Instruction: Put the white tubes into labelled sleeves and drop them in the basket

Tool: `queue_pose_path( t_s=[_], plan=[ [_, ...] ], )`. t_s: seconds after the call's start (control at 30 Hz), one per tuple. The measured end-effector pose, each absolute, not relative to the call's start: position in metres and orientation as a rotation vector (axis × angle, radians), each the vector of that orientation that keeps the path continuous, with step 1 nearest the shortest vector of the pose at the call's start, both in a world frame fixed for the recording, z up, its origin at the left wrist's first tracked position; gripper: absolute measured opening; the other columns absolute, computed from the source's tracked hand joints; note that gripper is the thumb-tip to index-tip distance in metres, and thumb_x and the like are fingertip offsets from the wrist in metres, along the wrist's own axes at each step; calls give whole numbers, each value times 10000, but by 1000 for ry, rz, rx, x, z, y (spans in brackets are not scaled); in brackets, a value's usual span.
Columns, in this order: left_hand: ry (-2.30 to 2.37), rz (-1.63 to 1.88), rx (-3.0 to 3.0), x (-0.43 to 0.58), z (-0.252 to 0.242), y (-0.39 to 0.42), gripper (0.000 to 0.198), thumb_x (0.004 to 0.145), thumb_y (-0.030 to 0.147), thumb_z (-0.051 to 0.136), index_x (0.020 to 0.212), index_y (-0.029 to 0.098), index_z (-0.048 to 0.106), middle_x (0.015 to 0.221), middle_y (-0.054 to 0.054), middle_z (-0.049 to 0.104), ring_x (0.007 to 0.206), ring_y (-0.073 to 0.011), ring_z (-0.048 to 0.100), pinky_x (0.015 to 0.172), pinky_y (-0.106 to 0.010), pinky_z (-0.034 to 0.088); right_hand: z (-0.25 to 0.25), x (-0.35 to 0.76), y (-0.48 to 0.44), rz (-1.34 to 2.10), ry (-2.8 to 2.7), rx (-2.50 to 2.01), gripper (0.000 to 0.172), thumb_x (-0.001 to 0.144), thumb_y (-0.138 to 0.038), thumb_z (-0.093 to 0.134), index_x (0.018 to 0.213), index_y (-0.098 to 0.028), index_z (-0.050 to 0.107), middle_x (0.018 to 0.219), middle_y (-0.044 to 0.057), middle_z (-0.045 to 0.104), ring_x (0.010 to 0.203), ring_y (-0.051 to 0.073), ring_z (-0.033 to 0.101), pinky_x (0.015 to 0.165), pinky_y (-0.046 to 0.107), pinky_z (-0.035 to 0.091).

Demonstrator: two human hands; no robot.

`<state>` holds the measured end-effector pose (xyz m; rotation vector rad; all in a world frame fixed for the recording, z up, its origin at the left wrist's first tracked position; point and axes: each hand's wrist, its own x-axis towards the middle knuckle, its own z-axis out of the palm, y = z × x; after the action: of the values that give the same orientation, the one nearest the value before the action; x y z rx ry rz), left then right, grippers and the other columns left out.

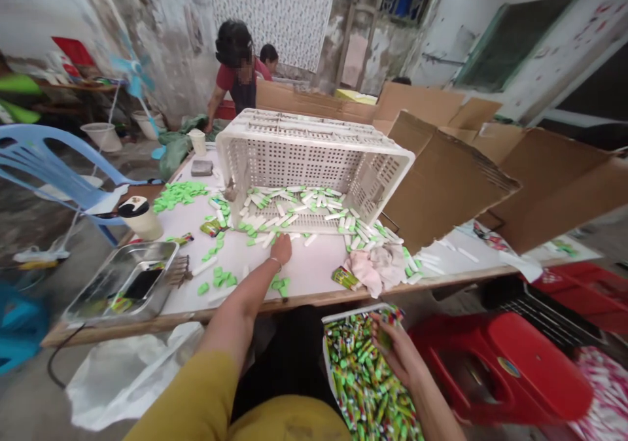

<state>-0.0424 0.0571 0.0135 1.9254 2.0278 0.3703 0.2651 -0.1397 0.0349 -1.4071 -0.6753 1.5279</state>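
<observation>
My left hand [281, 248] reaches across the white table [314, 271] to the white sticks [294, 205] and green caps spilling from a tipped white crate [304, 156]; its fingers curl down among them, and what they hold is hidden. My right hand [392, 346] hovers low over a white tray of green wrapped items [363, 382] below the table edge, fingers closed on a few of those items.
A metal tray [122, 281] and a cup [142, 217] stand at the left. Pink cloths [377, 264] lie near the front edge. Cardboard boxes [451, 179] lean at the right. Red stools [500, 362] are beside me. A person in red [238, 78] bends at the far end.
</observation>
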Motion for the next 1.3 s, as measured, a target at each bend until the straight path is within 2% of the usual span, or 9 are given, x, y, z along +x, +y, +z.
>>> queue_pose_path(
  t_s=[0.1, 0.3, 0.4, 0.47, 0.57, 0.77, 0.93, 1.1, 1.3],
  plan=[
    [2012, 333, 1960, -47, 14, 52, 212, 815, 94, 381, 981, 105, 512, 1090, -153, 500, 1047, -242, 460, 872, -361, 364, 59, 223, -118, 1677, -575, -1190, 314, 585, -319, 750, 848, -169, 666, 677, 13, 654, 642, 146, 621, 619, 253, 509],
    [1940, 408, 2063, -50, 40, 25, 207, 829, 127, 364, 949, 129, 533, 1013, -126, 546, 1003, -226, 473, 854, -345, 365, 61, 176, -92, 1624, -630, -1168, 347, 505, -332, 802, 747, -136, 648, 607, 23, 658, 559, 159, 613, 562, 289, 508],
    [1753, 534, 2028, -33, 55, -6, 193, 832, 282, 421, 894, 158, 554, 828, -37, 585, 799, -162, 526, 722, -264, 412, 55, 161, -86, 1597, -673, -1221, 335, 482, -347, 806, 686, -140, 639, 596, 34, 662, 543, 172, 613, 526, 290, 499],
    [1380, 765, 1783, -19, 62, -28, 251, 792, 360, 479, 892, 147, 564, 730, 0, 576, 669, -128, 515, 619, -230, 411, 53, 153, -85, 1596, -713, -1231, 329, 476, -352, 805, 669, -143, 641, 588, 35, 661, 535, 171, 609, 507, 279, 490],
    [1083, 844, 1530, -1, 68, -53, 261, 706, 369, 576, 798, 125, 585, 645, 16, 560, 586, -106, 496, 557, -212, 392, 53, 146, -87, 1619, -791, -1211, 326, 478, -357, 800, 680, -148, 651, 582, 27, 657, 529, 166, 601, 497, 272, 481],
    [1207, 900, 1304, 13, 70, -67, 238, 648, 342, 616, 670, 107, 582, 566, 23, 520, 525, -91, 456, 493, -200, 354, 61, 157, -94, 1630, -885, -1244, 404, 493, -373, 788, 820, -167, 666, 714, 42, 690, 653, 206, 632, 598, 327, 502],
    [1162, 923, 1209, 28, 76, -74, 277, 621, 374, 647, 658, 107, 582, 545, 26, 513, 525, -88, 449, 493, -197, 351, 67, 167, -93, 1452, -967, -1172, 361, 490, -373, 787, 752, -156, 669, 724, 54, 691, 687, 215, 628, 688, 344, 493],
    [1087, 902, 1217, 33, 68, -77, 251, 655, 357, 624, 700, 117, 565, 592, 24, 526, 544, -88, 462, 513, -201, 367, 67, 174, -95, 1325, -1035, -1220, 303, 494, -334, 782, 715, -156, 678, 688, 33, 687, 660, 209, 618, 684, 352, 489],
    [1193, 1032, 1351, 23, 66, -73, 308, 768, 353, 507, 1018, 189, 432, 655, 46, 536, 576, -90, 479, 556, -207, 391, 65, 192, -102, 1188, -1084, -1314, 215, 540, -331, 754, 670, -170, 695, 690, 24, 691, 651, 204, 605, 689, 345, 473]
  ],
)
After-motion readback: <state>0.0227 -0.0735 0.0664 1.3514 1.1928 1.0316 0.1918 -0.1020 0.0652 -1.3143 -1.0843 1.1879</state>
